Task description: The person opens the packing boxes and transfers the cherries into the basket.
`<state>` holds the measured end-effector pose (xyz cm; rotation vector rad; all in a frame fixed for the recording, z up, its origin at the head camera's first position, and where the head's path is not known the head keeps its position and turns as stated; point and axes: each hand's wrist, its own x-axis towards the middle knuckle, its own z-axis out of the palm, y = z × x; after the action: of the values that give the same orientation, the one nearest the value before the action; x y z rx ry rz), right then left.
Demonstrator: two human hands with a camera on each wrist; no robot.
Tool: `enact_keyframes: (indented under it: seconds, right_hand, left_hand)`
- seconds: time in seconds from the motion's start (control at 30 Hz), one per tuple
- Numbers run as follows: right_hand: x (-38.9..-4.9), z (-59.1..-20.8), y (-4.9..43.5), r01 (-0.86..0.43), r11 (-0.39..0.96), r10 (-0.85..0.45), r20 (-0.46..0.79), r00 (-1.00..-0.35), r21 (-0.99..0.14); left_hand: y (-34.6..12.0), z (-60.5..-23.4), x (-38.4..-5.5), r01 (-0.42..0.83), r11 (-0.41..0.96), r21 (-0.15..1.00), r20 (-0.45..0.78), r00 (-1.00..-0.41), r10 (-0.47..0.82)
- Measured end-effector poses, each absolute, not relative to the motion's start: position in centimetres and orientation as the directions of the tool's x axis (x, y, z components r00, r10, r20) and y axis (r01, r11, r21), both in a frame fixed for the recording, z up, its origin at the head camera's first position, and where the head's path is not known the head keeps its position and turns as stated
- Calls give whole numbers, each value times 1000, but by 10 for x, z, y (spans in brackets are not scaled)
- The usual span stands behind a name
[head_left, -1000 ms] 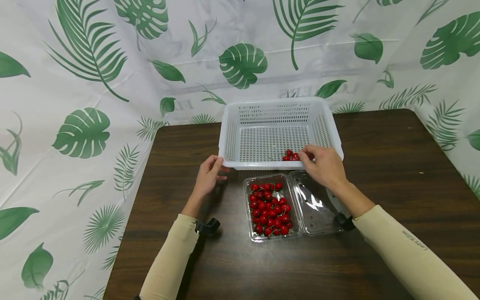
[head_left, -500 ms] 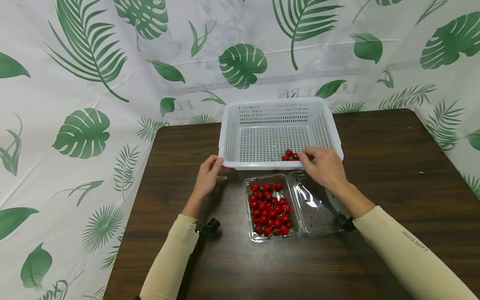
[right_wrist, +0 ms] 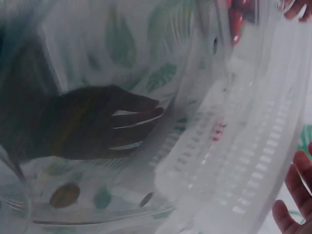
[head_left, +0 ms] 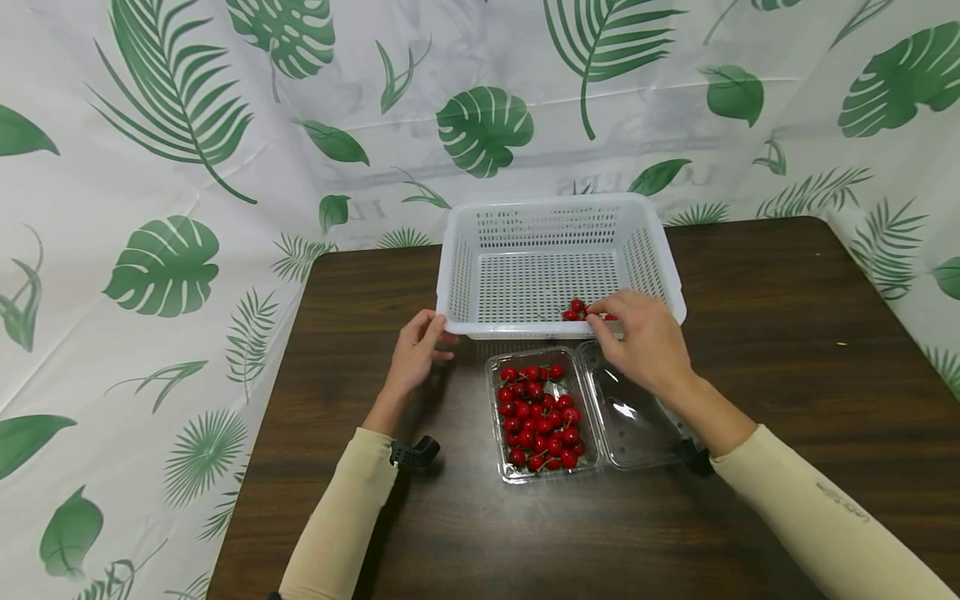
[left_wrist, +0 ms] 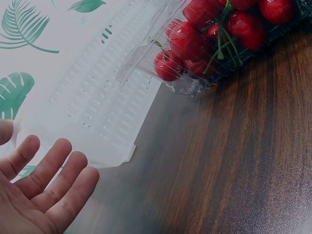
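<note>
Where nearest, cherries (head_left: 576, 306) beside right hand (head_left: 645, 342).

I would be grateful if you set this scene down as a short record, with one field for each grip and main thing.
Left grip: thumb at the near left corner of the basket, fingers loosely extended
Right grip: over the near rim, fingertips at the cherries; whether they pinch one is unclear
Basket: white, perforated
Cherries: red; a few inside the basket, many more in the tub
Tub: clear, in front of the basket
Lid: clear, open, to the tub's right
Table: dark, wood-grained
</note>
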<state>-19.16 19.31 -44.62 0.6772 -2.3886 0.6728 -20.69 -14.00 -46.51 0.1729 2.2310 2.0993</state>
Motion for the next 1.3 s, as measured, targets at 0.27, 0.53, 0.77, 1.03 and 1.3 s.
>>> enact_keyframes:
  seconds: [0.27, 0.53, 0.77, 1.03, 1.3]
  right_hand:
    - [-167, -443, 172, -742, 662, -574, 564, -594, -108]
    - [-146, -449, 158, -849, 523, -785, 346, -514, -74]
    - [-136, -454, 157, -839, 533, -834, 102, -542, -105]
    - [-134, -462, 157, -856, 512, -840, 168, -516, -69]
    - [-133, -462, 156, -875, 482, -852, 204, -482, -54]
  left_hand:
    - [-143, -492, -219, 60, 54, 997, 54, -992, 114]
    - [-143, -480, -216, 19, 32, 999, 14, -991, 132]
    - [-141, -469, -211, 4, 23, 1000, 1, -990, 138]
    - [-144, -489, -218, 38, 48, 998, 32, -993, 116]
    - [-143, -492, -219, 51, 48, 998, 46, -993, 105]
